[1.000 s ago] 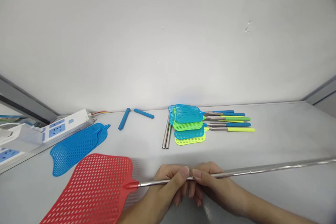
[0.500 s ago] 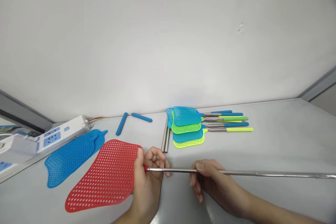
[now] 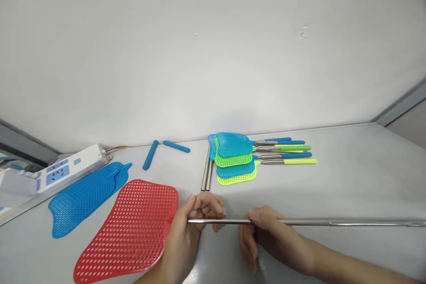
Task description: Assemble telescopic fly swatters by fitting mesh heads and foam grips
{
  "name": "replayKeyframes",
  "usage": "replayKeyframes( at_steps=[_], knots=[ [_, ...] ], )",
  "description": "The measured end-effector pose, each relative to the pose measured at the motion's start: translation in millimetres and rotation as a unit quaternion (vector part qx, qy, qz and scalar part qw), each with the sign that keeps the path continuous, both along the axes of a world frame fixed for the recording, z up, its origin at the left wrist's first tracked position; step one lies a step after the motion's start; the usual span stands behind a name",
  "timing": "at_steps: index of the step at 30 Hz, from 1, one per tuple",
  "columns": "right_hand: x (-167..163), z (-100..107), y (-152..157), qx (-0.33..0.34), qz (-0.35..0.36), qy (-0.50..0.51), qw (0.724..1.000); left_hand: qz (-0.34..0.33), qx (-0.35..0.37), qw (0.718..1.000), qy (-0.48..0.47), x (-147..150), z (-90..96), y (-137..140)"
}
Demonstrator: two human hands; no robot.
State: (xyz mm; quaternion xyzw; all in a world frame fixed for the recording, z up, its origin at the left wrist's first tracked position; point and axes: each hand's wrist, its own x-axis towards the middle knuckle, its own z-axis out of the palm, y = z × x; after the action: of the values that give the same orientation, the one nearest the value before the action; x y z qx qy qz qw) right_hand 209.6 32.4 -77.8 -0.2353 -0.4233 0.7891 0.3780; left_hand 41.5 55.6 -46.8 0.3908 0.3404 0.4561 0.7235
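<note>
My left hand (image 3: 191, 235) is closed around the joint of a fly swatter, where the red perforated head (image 3: 133, 226) meets the metal rod. The red neck is hidden behind my thumb and palm. The silver telescopic rod (image 3: 229, 221) is drawn out long and runs level to the right, past the edge of the view. Farther along it, my right hand (image 3: 269, 235) pinches the rod between thumb and fingers, with the lower fingers loosely curled beneath.
Blue swatter heads (image 3: 86, 197) lie stacked at the left, beside a white power strip (image 3: 73, 164). Two blue handle grips (image 3: 150, 155) rest near the wall. Two metal rods (image 3: 208, 176) lie partly under several blue, green and yellow fly swatters (image 3: 234, 159) at the back.
My left thumb has shifted from the edge of the red head to the rod end, covering the red neck. The head sits slightly lower and farther left. My right hand keeps its pinch.
</note>
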Motion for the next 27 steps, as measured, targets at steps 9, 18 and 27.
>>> replayKeyframes(
  at_steps=[9, 18, 27],
  knots=[
    [5.7, 13.8, -10.3, 0.102, 0.027, -0.170, 0.980, -0.023, 0.013, 1.000, 0.005, 1.6, -2.2, -2.4],
    [6.6, 22.8, -8.2, 0.105, 0.060, -0.207, 0.971, -0.081, 0.060, 0.993, 0.054, 4.1, -3.5, -16.6],
    [13.1, 21.7, -9.3, 0.074, 0.065, -0.228, 0.969, -0.048, 0.082, 0.993, 0.064, 11.8, -3.2, -22.0]
  ],
)
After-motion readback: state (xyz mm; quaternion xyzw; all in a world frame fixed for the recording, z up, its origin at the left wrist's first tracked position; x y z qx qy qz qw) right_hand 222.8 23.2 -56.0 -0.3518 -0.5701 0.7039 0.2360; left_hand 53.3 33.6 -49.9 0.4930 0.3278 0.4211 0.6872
